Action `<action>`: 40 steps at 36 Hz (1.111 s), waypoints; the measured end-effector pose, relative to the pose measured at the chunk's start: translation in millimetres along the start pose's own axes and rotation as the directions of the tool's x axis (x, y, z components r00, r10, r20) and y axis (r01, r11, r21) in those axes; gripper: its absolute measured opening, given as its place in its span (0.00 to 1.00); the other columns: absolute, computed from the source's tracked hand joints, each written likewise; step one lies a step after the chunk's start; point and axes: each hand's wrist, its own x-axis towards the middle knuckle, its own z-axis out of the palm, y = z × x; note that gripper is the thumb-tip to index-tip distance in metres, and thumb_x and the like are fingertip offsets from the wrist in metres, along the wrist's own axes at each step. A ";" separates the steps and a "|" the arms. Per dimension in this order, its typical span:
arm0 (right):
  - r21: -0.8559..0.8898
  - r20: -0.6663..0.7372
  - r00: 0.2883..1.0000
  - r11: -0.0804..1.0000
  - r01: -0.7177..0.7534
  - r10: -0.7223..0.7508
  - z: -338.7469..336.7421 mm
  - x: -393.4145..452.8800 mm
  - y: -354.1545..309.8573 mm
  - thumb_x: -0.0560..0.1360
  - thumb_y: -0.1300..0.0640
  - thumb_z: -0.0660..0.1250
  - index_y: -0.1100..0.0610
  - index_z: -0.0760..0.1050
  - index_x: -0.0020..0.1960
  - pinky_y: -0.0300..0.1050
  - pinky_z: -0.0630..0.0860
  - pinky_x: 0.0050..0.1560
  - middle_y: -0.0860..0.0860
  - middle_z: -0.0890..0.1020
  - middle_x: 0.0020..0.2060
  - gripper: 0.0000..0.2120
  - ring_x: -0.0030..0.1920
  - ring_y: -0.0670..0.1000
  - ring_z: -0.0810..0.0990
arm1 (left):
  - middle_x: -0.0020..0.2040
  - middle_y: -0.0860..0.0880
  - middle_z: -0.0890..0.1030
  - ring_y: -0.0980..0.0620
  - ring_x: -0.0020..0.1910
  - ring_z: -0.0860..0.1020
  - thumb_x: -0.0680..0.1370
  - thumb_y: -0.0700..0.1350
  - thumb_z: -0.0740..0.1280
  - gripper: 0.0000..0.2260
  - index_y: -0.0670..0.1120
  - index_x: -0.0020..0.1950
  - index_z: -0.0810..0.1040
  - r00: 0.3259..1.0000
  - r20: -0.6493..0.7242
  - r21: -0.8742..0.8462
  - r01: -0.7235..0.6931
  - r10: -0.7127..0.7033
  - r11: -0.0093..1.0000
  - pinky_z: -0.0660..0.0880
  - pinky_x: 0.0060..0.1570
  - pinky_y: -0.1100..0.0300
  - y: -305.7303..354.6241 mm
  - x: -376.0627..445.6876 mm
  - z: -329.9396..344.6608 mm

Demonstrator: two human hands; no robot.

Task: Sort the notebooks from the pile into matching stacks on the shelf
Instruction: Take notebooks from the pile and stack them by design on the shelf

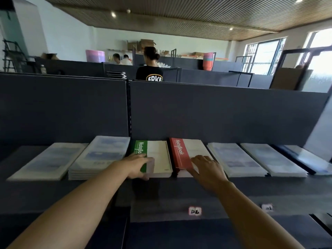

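Note:
On the dark shelf (161,191) lie several stacks of notebooks. In the middle is a stack with a green-banded notebook (158,155) on top. My left hand (138,165) lies over its near left corner, fingers stretched across the cover and thumb at the front edge. To its right is a stack topped by a red-banded notebook (181,153). My right hand (206,168) rests on its near end, fingers spread flat. Pale blue-and-white notebook stacks (100,155) flank them on both sides.
A dark back panel (215,114) rises behind the stacks. More pale stacks (237,159) and a dark-spined notebook (303,159) lie to the right. Price tags (195,211) sit on the shelf's front edge. People stand beyond the partition.

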 end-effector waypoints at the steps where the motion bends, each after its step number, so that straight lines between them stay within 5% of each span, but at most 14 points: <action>1: -0.009 -0.004 1.000 1.000 -0.003 0.003 1.6 2.1 0.5 0.80 0.39 0.51 0.50 0.66 0.70 0.45 0.69 0.62 0.46 0.71 0.67 0.24 0.65 0.49 0.71 | 0.80 0.52 0.46 0.47 0.78 0.46 0.77 0.57 0.67 0.37 0.58 0.79 0.49 1.000 0.002 -0.003 -0.001 0.001 1.000 0.51 0.76 0.47 -1.9 2.1 0.5; 7: -0.013 -0.007 1.000 1.000 -0.020 0.020 6.3 5.1 1.9 0.79 0.37 0.52 0.48 0.68 0.68 0.44 0.70 0.59 0.46 0.73 0.65 0.24 0.63 0.49 0.73 | 0.80 0.52 0.44 0.47 0.78 0.45 0.77 0.57 0.67 0.38 0.57 0.79 0.46 0.999 0.041 0.051 -0.017 0.015 0.999 0.50 0.76 0.47 -0.2 7.0 -1.8; 16: -0.003 0.029 0.997 0.997 -0.074 0.075 1.8 8.1 -2.4 0.78 0.36 0.54 0.50 0.67 0.68 0.47 0.70 0.61 0.48 0.72 0.66 0.26 0.64 0.51 0.72 | 0.79 0.51 0.51 0.43 0.76 0.52 0.77 0.64 0.62 0.36 0.55 0.79 0.48 1.000 -0.010 0.084 0.014 -0.013 0.996 0.61 0.70 0.44 13.1 11.5 2.3; 20: -0.012 0.012 0.998 0.998 -0.055 0.055 0.4 6.2 -5.6 0.78 0.35 0.53 0.51 0.66 0.70 0.47 0.67 0.62 0.48 0.71 0.67 0.27 0.65 0.51 0.71 | 0.79 0.51 0.50 0.44 0.76 0.52 0.76 0.67 0.59 0.37 0.56 0.79 0.48 1.000 -0.008 0.150 0.029 -0.028 0.988 0.56 0.72 0.43 12.7 11.3 0.6; 24: -0.014 -0.041 0.999 1.000 0.007 -0.008 -0.8 8.3 -13.4 0.78 0.36 0.53 0.51 0.65 0.70 0.47 0.65 0.64 0.48 0.70 0.68 0.27 0.66 0.51 0.69 | 0.80 0.51 0.48 0.47 0.78 0.48 0.75 0.71 0.54 0.38 0.56 0.79 0.45 0.996 -0.085 0.110 0.040 -0.031 0.993 0.47 0.75 0.44 14.4 8.6 2.3; 33: 0.080 -0.074 0.969 0.968 0.240 -0.234 -7.9 35.9 -79.8 0.81 0.41 0.52 0.52 0.62 0.73 0.49 0.60 0.70 0.50 0.67 0.71 0.25 0.70 0.52 0.65 | 0.78 0.49 0.57 0.48 0.76 0.55 0.81 0.62 0.50 0.27 0.53 0.78 0.54 0.951 -0.303 0.052 0.082 -0.062 0.995 0.54 0.74 0.50 -3.6 -21.0 -2.3; 40: 0.109 -0.110 0.902 0.897 0.428 -0.417 -7.2 62.2 -162.7 0.80 0.44 0.55 0.53 0.66 0.71 0.47 0.59 0.66 0.50 0.70 0.68 0.22 0.68 0.53 0.66 | 0.77 0.50 0.59 0.49 0.74 0.59 0.81 0.61 0.51 0.27 0.52 0.78 0.56 0.902 -0.371 0.019 0.243 -0.219 0.970 0.59 0.71 0.54 -64.2 -82.6 -7.0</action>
